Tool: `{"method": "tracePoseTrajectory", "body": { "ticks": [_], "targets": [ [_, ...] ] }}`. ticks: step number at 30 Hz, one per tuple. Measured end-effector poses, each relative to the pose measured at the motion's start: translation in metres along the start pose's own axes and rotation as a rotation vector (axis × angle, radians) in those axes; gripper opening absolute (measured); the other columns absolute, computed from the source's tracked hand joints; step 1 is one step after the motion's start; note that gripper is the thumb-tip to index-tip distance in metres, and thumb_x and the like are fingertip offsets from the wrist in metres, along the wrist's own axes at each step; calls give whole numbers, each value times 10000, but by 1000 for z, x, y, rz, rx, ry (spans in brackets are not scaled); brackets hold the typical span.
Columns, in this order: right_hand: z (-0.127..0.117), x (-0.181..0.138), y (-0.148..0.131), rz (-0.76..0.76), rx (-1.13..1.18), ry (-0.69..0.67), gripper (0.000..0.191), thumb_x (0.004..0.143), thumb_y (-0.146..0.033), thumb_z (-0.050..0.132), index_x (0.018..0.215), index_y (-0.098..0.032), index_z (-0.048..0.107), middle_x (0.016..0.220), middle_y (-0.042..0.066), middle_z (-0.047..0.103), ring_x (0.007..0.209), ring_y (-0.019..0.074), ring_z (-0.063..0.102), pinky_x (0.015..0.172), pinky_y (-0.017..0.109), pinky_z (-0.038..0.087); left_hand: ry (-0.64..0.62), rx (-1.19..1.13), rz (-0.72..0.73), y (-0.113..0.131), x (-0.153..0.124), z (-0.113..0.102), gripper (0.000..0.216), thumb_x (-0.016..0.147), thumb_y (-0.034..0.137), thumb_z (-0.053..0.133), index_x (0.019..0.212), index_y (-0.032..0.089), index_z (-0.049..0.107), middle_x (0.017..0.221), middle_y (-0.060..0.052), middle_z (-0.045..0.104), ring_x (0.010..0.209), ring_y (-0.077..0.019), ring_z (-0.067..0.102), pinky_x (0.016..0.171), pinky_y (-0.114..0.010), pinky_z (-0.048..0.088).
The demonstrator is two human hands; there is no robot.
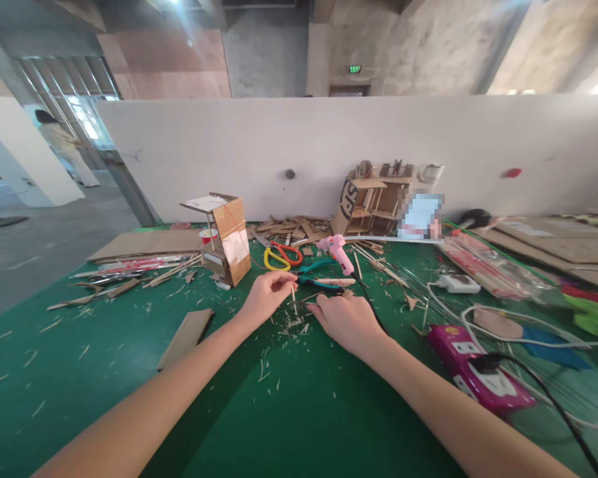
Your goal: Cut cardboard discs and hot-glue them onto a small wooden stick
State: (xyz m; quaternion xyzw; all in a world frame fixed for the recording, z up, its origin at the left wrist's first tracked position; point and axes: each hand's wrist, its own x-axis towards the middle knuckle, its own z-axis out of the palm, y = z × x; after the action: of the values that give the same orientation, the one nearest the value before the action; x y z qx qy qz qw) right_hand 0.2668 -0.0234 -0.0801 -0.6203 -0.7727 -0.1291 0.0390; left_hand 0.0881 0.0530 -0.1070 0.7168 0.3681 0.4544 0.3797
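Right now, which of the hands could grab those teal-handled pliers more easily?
The right hand, probably: it rests flat beside the pliers. The left hand pinches a small stick.

left hand [266, 295] pinches a thin wooden stick [294, 299] upright over a scatter of wood shavings [292, 323] on the green mat [104, 372]. right hand [346, 320] rests palm-down beside it, near teal-handled pliers [319, 282], a pink glue gun [337, 251] and a pink power strip [478, 372].
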Motion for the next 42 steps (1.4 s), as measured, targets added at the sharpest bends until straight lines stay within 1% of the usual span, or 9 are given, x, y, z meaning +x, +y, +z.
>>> {"method": "tracePoseTrajectory", "body": {
  "ticks": [6,11,15,19,21,27,32,37,42],
  "targets": [
    [0,1,2,3,12,-49,433,962,-431,298,922,-203,664,763,91,713,763,240,685,634,290,453,-19,23,-3,2,0,0,236,796,319,599,934,144,676,876,-82,728,824,-200,695,792,-338,561],
    [-4,-2,4,-79,-7,-112,472,954,-469,299,863,-217,688,722,80,709,709,250,686,611,305,462,-30,-23,-28,3,0,2,264,776,327,638,955,137,675,887,-85,730,812,-203,703,797,-348,567],
    [-7,-4,6,-136,-42,-72,450,949,-441,336,807,-203,692,681,87,700,684,266,685,586,311,457,-46,-70,-55,3,0,1,270,785,323,635,972,132,670,910,-89,726,774,-198,709,778,-342,575],
    [-5,-1,6,-80,-50,-14,420,954,-423,341,877,-187,680,695,100,704,677,256,688,584,300,455,-47,-30,-42,4,0,1,261,783,334,641,962,148,676,892,-72,732,769,-194,707,776,-334,574],
    [-4,1,6,-64,-44,-17,401,955,-413,351,895,-185,675,711,100,709,672,244,690,584,290,453,-41,-7,-37,4,0,0,257,785,337,638,956,150,678,876,-67,734,761,-191,705,769,-329,574],
    [-7,-4,9,-169,-58,-115,451,964,-409,326,824,-180,689,668,104,694,645,237,682,564,282,439,-37,-14,-38,2,0,2,241,778,322,646,948,154,679,879,-60,733,760,-188,704,760,-324,578],
    [-5,-2,9,-101,-74,-48,439,964,-424,315,884,-185,674,711,105,705,686,251,681,587,295,448,-43,-26,-44,5,0,2,234,779,303,645,947,144,679,902,-68,732,772,-189,706,771,-324,578],
    [-10,-2,13,-184,-66,-127,469,963,-427,311,822,-196,694,701,100,695,685,250,678,597,310,463,-42,-24,-70,10,0,3,215,779,273,644,945,141,678,905,-70,736,771,-190,708,759,-318,581],
    [-16,-5,18,-184,-49,-167,504,962,-460,283,854,-208,706,760,102,698,741,241,672,651,333,487,-58,10,-68,11,-1,3,188,778,262,653,922,145,685,885,-66,740,764,-188,707,751,-307,580]
  ]
}}
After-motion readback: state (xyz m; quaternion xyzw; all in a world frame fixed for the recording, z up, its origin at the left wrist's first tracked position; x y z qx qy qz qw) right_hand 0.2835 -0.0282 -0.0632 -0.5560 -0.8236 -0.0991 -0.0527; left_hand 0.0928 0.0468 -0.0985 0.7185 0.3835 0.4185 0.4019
